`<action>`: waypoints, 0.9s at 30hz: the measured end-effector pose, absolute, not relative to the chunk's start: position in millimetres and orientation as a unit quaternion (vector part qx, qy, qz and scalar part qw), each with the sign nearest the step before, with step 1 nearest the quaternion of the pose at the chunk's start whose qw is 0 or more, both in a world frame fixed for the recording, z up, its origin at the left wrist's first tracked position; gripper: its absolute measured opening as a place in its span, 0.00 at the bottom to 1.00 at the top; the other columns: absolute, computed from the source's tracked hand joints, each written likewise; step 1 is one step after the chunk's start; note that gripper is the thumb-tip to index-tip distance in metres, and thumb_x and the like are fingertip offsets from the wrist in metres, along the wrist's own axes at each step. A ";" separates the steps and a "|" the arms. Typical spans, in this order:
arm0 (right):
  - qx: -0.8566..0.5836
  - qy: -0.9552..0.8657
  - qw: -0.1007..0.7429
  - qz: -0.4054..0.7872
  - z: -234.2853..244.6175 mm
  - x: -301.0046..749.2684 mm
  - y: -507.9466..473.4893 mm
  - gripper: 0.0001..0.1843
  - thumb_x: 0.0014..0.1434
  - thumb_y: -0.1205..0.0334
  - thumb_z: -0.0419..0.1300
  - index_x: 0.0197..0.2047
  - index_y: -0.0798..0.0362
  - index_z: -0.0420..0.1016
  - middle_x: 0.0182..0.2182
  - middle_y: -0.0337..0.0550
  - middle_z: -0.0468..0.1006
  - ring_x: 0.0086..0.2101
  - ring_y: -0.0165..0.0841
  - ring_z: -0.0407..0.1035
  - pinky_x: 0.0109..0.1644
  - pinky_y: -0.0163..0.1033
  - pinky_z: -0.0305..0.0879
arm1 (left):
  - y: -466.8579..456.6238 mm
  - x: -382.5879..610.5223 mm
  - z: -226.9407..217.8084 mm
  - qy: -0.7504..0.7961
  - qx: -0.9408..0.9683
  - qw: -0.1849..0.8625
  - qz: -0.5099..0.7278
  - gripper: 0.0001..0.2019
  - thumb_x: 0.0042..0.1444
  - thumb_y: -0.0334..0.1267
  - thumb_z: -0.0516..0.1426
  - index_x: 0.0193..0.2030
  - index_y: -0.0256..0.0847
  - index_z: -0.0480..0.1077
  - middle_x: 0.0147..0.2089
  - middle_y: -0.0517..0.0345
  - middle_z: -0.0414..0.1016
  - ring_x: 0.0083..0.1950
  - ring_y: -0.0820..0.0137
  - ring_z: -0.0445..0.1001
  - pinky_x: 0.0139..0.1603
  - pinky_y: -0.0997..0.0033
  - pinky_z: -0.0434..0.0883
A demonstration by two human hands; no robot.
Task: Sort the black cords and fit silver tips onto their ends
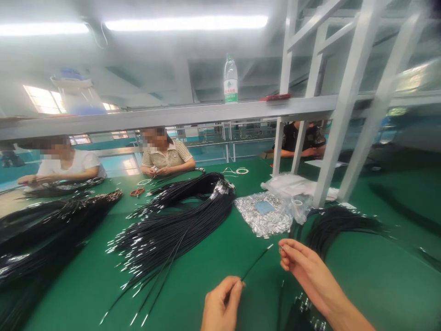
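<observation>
The left hand [220, 305] pinches a single black cord [255, 263] between thumb and forefinger, low over the green worktop [379, 285]. The right hand [305, 269] has its fingertips closed on what looks like a small shiny fitting [280, 249], though it is too tiny to be sure of its shape. The cord's free end is just beside that fitting, not quite touching.

The cord runs slantwise from the left hand up and away to the right, and its metal tip [269, 247] points at the right fingertips. Its long axis lies along that slant, nearly straight.

To my eye the left grip sits rather far back, so the end could wobble. A pinch nearer the tip would steady it, and the fitting's opening should line up with the cord's slant before the two meet.

A silvery heap [265, 216] lies beyond, and a fanned bundle [179, 220] of cords to the left.
</observation>
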State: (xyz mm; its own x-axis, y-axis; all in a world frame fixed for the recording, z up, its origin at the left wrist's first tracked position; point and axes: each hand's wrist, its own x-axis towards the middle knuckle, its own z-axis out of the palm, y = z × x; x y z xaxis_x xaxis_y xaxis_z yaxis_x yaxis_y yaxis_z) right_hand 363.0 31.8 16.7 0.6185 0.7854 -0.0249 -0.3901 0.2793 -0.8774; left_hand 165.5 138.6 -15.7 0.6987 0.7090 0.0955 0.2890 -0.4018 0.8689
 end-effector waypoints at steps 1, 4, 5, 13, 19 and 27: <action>-0.458 -0.208 0.774 0.384 16.6 361.6 31.3 0.18 0.46 0.52 0.71 0.36 0.55 0.76 0.28 0.39 0.69 0.28 0.28 0.60 0.30 0.33 0.61 | 138.7 165.5 -16.2 0.306 0.809 0.446 0.231 0.24 0.61 0.58 0.45 0.36 0.42 0.74 0.32 0.56 0.72 0.34 0.66 0.67 0.36 0.72 0.62; -0.466 -0.209 0.771 0.381 16.9 358.4 31.3 0.18 0.47 0.51 0.71 0.35 0.55 0.77 0.27 0.39 0.68 0.28 0.28 0.60 0.30 0.33 0.61 | 137.4 166.2 -17.2 0.300 0.815 0.438 0.232 0.23 0.62 0.56 0.46 0.35 0.41 0.74 0.32 0.57 0.74 0.34 0.67 0.68 0.36 0.74 0.63; -0.472 -0.210 0.768 0.378 17.2 357.7 31.0 0.18 0.47 0.50 0.71 0.35 0.55 0.77 0.27 0.39 0.68 0.28 0.28 0.60 0.30 0.33 0.61 | 136.5 166.7 -17.7 0.300 0.815 0.436 0.238 0.23 0.62 0.55 0.46 0.34 0.41 0.74 0.32 0.57 0.74 0.34 0.67 0.69 0.36 0.75 0.63; -0.487 -0.217 0.759 0.373 14.2 357.7 26.6 0.20 0.46 0.48 0.71 0.36 0.53 0.77 0.27 0.39 0.69 0.29 0.29 0.60 0.30 0.33 0.61 | 130.3 168.7 -16.6 0.304 0.813 0.425 0.256 0.21 0.62 0.51 0.47 0.33 0.40 0.74 0.31 0.58 0.76 0.33 0.69 0.70 0.34 0.76 0.63; -0.492 -0.213 0.753 0.381 14.6 357.3 27.1 0.20 0.46 0.48 0.71 0.37 0.53 0.77 0.28 0.40 0.69 0.29 0.29 0.60 0.31 0.34 0.62 | 127.1 167.2 -3.3 0.303 0.823 0.430 0.215 0.19 0.63 0.48 0.47 0.34 0.39 0.73 0.33 0.57 0.76 0.34 0.69 0.70 0.35 0.77 0.63; -0.513 -0.236 0.740 0.367 15.5 357.3 25.8 0.21 0.45 0.46 0.70 0.37 0.53 0.77 0.29 0.40 0.69 0.29 0.30 0.61 0.31 0.35 0.61 | 124.3 167.3 -3.2 0.312 0.812 0.441 0.221 0.19 0.63 0.48 0.47 0.33 0.39 0.73 0.34 0.57 0.76 0.35 0.68 0.70 0.35 0.76 0.63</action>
State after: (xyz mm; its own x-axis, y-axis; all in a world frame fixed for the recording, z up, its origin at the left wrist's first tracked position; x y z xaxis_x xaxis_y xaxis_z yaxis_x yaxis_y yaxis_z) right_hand 357.3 25.8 15.5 0.6202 0.7840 -0.0275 -0.3010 0.2055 -0.9312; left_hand 167.3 124.3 -3.2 0.7083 0.7009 0.0843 0.3115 -0.4175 0.8536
